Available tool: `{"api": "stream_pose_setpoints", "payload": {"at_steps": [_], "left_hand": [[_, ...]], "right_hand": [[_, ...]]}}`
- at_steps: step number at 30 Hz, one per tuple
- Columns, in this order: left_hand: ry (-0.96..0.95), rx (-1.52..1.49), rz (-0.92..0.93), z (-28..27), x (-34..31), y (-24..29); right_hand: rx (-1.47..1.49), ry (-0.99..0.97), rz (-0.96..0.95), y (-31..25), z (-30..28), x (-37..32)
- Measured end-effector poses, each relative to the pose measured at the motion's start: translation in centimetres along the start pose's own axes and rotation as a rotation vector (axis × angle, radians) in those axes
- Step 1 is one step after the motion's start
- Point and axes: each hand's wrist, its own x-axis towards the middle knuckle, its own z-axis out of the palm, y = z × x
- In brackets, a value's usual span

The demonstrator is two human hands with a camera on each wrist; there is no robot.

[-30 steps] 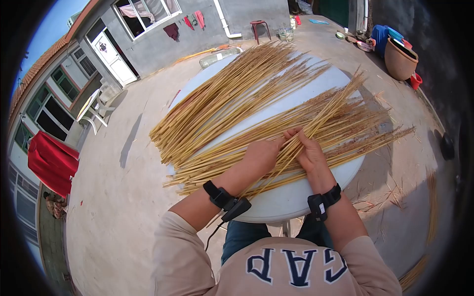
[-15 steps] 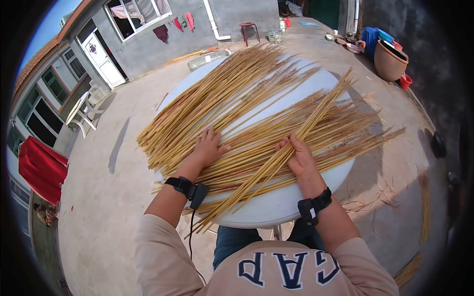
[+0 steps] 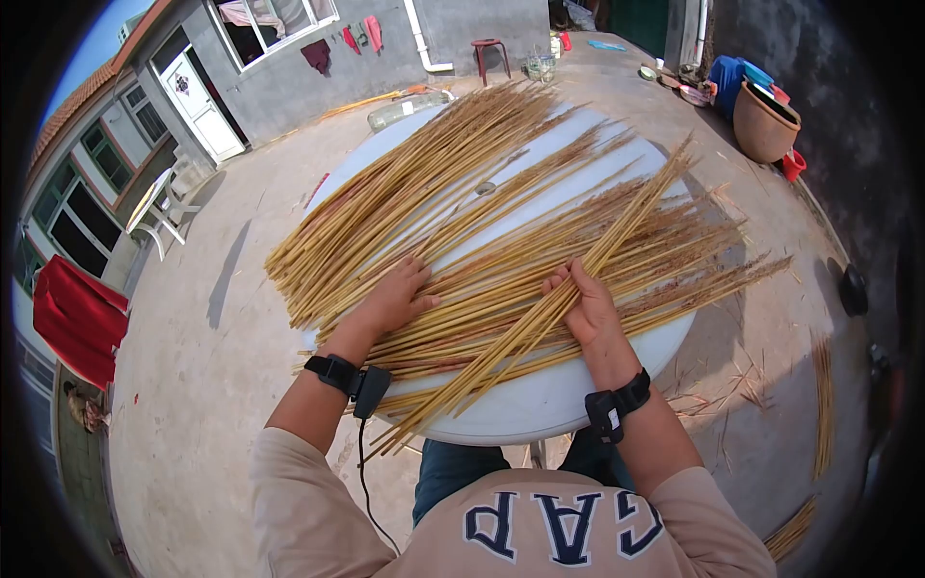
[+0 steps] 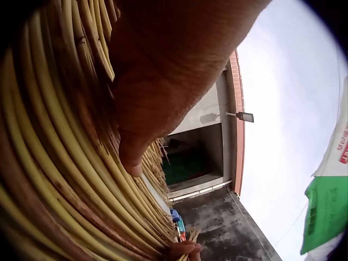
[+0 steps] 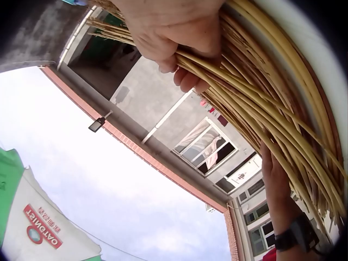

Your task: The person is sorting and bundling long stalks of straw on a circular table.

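Observation:
Long dry broomcorn stalks with brushy reddish heads lie in two spreads on a round white table [image 3: 626,154]. My right hand [image 3: 590,306] grips a thin bundle of stalks [image 3: 525,328], slanting across the near spread with its cut ends past the table's near edge. In the right wrist view, thumb and fingers wrap this bundle [image 5: 239,89]. Over the cut-end half of the near spread [image 3: 462,299] rests my left hand [image 3: 395,297], thumb extended. The left wrist view shows that thumb [image 4: 130,157] lying along the stalks; the other fingers are hidden there. Beyond lies the far spread [image 3: 385,193].
A glass bottle-like container [image 3: 405,114] lies behind the table, near a dark red stool [image 3: 491,60]. A big clay pot [image 3: 766,123] and a red bucket [image 3: 793,166] stand back right. More stalks [image 3: 822,405] lie on the ground at right. A cable [image 3: 364,462] hangs from my left wrist.
My left hand has let go of the slanting bundle and moved left onto the near spread. The right hand keeps hold of the bundle, whose cut ends now reach farther toward me.

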Motion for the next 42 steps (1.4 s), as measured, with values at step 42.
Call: {"api": "stream_pose_setpoints", "payload": {"at_steps": [42], "left_hand": [[0.109,-0.639,0.084,0.1,-2.7,12.4]], "right_hand": [[-0.024,0.034,-0.047,0.1,1.1,-0.4]]}}
